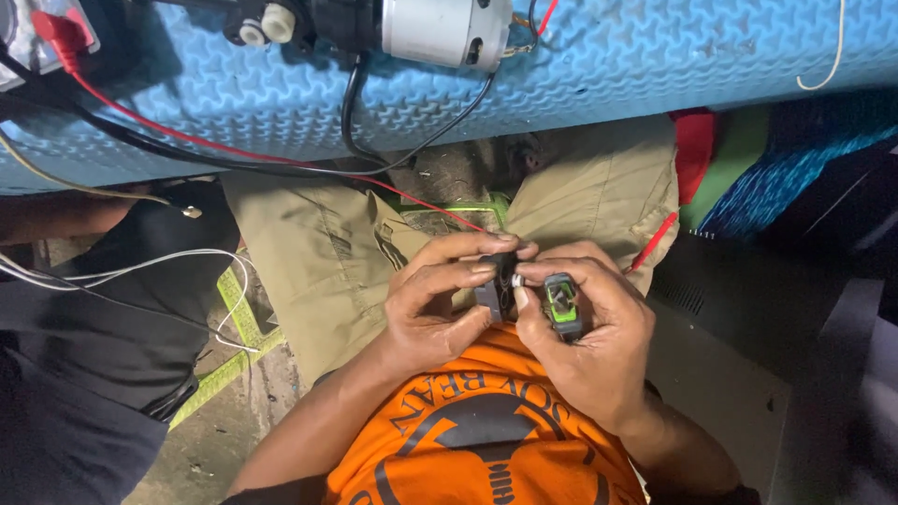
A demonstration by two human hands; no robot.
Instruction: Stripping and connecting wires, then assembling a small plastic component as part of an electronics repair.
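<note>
— Left hand [432, 304], what is it doing?
— Its fingers curl round a small black part [493, 292]; the thumb presses it from below and the fingertips pinch it from above, so the hand is closed on it, not spread.
— Where does that part sit?
— Over the person's lap, just above the orange shirt [486, 435], and it touches the right hand's fingertips.
— What lies left of the black part?
— Well to the left, white wires [168, 262] loop over dark cloth, with a yellow-green strap [238, 323] on the ground below them. Above, a red wire [187, 138] and black cables [351, 122] run across a blue foam mat [655, 56].
— And straight above it?
— Up on the mat lies a silver cylindrical motor [444, 30]. Between the mat and the part are khaki trousers [323, 262].
— Now the right hand [589, 337]?
— It is curled shut. Its thumb and forefinger press against the black part, while the other fingers grip a small grey-and-green component [562, 305] just right of the part.
— Anything further right?
— A red strap [653, 241] and a grey panel [720, 374].
</note>
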